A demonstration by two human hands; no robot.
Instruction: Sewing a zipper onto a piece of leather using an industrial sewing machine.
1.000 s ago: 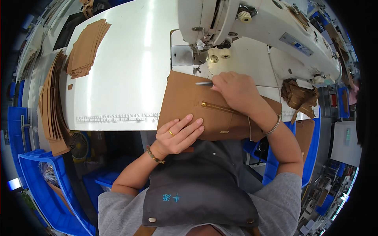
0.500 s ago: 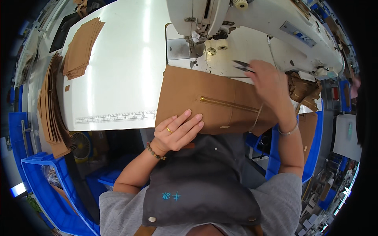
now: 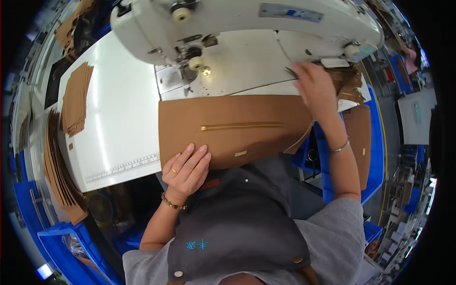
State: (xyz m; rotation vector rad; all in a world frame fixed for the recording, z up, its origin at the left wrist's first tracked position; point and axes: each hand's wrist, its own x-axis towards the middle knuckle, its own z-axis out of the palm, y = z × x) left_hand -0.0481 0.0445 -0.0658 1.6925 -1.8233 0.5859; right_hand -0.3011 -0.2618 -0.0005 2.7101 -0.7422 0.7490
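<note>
A brown fabric or leather panel (image 3: pixel 242 109) with a gold zipper (image 3: pixel 241 126) and a small light tab lies across the front edge of the white sewing table (image 3: pixel 109 123). My left hand (image 3: pixel 183 173) rests with outstretched fingers on its lower left part; the thumb is hidden. My right hand (image 3: pixel 316 88) is raised at the panel's upper right, closed on dark-bladed snips (image 3: pixel 290 72), whose blades are mostly hidden or blurred. A white sewing machine (image 3: pixel 237 16) stands behind the panel, with its metal plate and presser area above the panel's left half.
Stacked brown pieces lie on the table's left (image 3: pixel 76 99) and hang at its left edge (image 3: pixel 57 161). Crumpled brown material (image 3: pixel 349 80) sits at right. Blue bins stand at lower left (image 3: pixel 83 251) and right (image 3: pixel 375 152). A person in pink (image 3: pixel 409 57) is far right.
The view has swung, shifting machine and table. My right hand, with the snips, has lifted from the panel's middle toward the upper right. My left hand still rests on the panel, which now appears more level.
</note>
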